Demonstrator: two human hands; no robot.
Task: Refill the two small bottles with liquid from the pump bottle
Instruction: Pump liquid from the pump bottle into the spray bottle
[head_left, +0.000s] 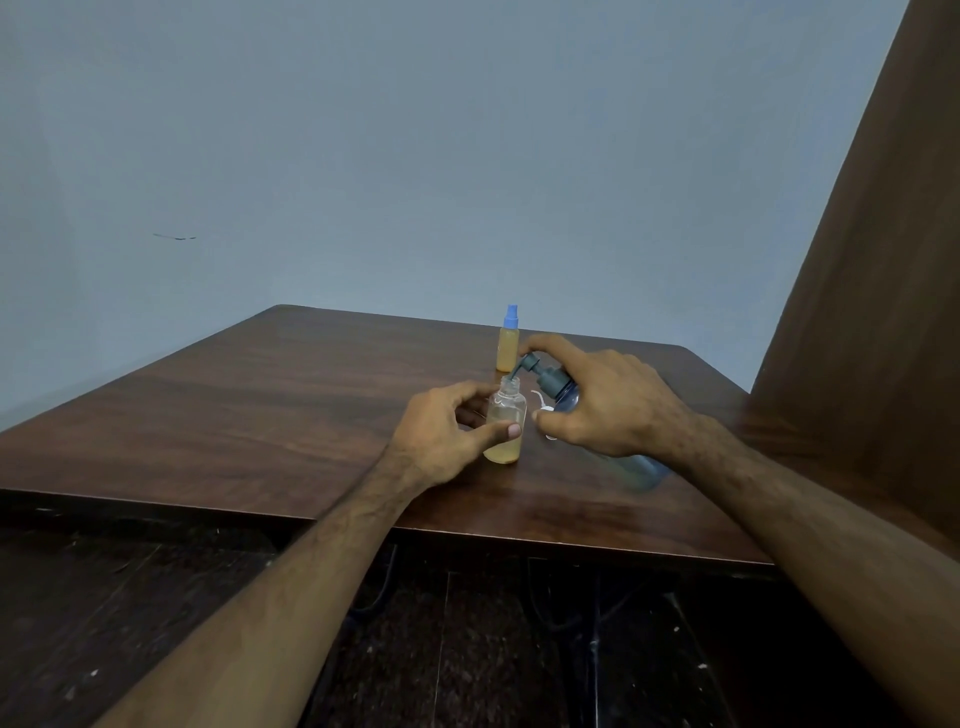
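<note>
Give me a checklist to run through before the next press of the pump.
1. Open small bottle uncapped: ok.
2. Left hand grips it, upright on the table: ok.
3. Pump bottle spout over the open neck: ok, the tip sits at the mouth.
4. Right hand holds the pump bottle, forefinger on the pump head: ok.
5. Room left in the open bottle: ok, liquid stands below the shoulder.
6. Capped small bottle standing apart behind: ok.
</note>
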